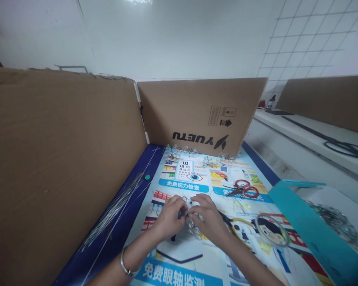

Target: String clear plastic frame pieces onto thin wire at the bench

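My left hand point(173, 216) is closed, its fingertips pinching a clear, shiny wire piece point(192, 230) with round, bead-like parts. From the other side my right hand point(208, 217) pinches the same piece between thumb and fingertips, its other fingers bent above. The exact grip point is partly hidden by the fingers. Just right of my right hand lie yellow-handled pliers point(237, 230), partly covered by my forearm. Beyond them rest red-handled scissors point(244, 189). A coil of pale wire point(271, 230) lies farther right.
Cardboard panels point(197, 115) stand at the back and along the left point(62, 167). Straight wires point(116, 210) lie on the left blue strip beside a green bit point(147, 177). Several clear pieces point(181, 150) line the back. A teal box point(313, 234) holding similar shiny pieces stands right.
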The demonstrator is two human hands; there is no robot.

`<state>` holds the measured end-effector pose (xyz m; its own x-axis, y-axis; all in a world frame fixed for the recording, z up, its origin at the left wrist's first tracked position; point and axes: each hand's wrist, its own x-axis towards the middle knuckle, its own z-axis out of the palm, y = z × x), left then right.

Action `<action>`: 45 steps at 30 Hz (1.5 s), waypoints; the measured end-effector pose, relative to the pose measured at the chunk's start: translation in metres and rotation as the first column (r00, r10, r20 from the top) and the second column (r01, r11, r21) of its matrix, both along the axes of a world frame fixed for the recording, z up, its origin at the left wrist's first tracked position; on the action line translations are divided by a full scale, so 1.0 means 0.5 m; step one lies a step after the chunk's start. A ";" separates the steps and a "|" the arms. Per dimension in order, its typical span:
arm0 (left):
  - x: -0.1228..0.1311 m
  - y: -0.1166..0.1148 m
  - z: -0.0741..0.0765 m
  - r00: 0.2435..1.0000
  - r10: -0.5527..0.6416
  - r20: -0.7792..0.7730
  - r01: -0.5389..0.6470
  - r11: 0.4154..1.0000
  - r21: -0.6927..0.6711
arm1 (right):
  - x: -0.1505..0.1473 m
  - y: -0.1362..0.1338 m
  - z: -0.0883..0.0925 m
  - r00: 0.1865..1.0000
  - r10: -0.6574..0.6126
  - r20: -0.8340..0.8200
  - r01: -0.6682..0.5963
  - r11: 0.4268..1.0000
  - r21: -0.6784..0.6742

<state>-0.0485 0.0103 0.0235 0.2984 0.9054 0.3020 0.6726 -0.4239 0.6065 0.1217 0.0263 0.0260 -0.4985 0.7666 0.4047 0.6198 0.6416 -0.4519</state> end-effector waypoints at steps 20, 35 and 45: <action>0.035 -0.004 -0.003 0.852 0.281 0.441 -0.295 0.955 -0.038 | -0.022 -0.016 0.018 0.987 -0.136 0.087 0.128 0.987 0.094; 0.019 0.000 -0.009 0.920 0.025 0.391 -0.030 1.000 0.008 | -0.008 0.006 -0.027 0.978 -0.206 0.023 0.193 0.946 0.259; 0.016 0.003 -0.001 0.938 0.013 0.346 -0.046 0.995 0.086 | -0.007 0.010 -0.033 0.981 -0.188 0.039 0.177 0.964 0.200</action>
